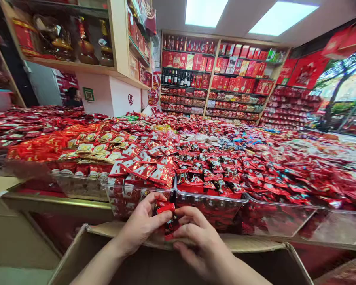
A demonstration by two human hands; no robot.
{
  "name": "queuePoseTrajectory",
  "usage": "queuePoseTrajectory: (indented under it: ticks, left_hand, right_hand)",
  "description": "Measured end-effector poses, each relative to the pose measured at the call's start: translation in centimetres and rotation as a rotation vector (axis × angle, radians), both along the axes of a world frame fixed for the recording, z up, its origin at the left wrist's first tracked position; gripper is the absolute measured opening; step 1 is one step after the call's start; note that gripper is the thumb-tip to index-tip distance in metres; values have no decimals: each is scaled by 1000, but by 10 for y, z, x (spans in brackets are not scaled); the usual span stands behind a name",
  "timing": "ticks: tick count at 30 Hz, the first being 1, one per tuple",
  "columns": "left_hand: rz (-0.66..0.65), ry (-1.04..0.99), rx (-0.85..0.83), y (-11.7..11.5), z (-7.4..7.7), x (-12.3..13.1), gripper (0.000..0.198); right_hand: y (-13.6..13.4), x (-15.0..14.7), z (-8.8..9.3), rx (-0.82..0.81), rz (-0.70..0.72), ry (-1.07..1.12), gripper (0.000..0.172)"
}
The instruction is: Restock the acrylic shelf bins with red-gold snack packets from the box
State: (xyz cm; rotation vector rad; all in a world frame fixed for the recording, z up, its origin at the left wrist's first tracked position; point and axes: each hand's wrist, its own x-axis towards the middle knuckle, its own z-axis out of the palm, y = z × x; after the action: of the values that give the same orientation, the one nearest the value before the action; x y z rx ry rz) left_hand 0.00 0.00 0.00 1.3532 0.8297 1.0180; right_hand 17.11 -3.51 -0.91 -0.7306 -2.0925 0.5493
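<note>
Between my two hands is a small red and black candy packet (169,225), held upright just in front of the clear bins. My left hand (141,223) pinches it with thumb and fingers at the upper left. Fingertips of my right hand (197,233) close on its right side. Beneath both hands lies an open cardboard box (154,265), its inside dark and mostly hidden by my arms. Straight ahead, a clear plastic bin (210,200) is heaped with similar red and black packets (216,168). Left of it, another bin (118,194) holds red and white packets (145,164).
More heaped bins spread left and right, with orange-red packets (53,142) at left and red ones (290,178) at right. A wooden cabinet (118,43) with bottles overhangs at upper left. Stocked shelves (207,79) line the back wall. A person (73,97) is partly visible behind the counter.
</note>
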Motion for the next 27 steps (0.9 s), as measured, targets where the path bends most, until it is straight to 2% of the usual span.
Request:
queuePoseTrajectory:
  ticks: [2,4,6,8,15,19,22,27]
  left_hand:
    - [14,2,5,-1,0,3,30]
    - [21,19,5,-1,0,5,31]
    - [11,51,5,-2,0,6,31]
    - [8,96,3,-2,0,6,33]
    - [-60,185,-65,-3,1,5,33]
    - [-130,151,-137,-1,3,5,31]
    - [-133,125,-196,0,5,4,35]
    - [-87,76,-246,2,2,4,34]
  right_hand:
    - [3,2,-3,-205,-49,186,15]
    - [8,2,-6,-398,-51,324,17]
    - [14,0,-8,-593,9,423,23]
    - [18,-2,-9,-697,64,463,28]
    - [16,-1,-12,-750,72,431,33]
    - [11,6,-8,-711,85,374,27]
    - [8,14,-7,-702,96,368,21]
    - [11,26,-21,-813,106,437,37]
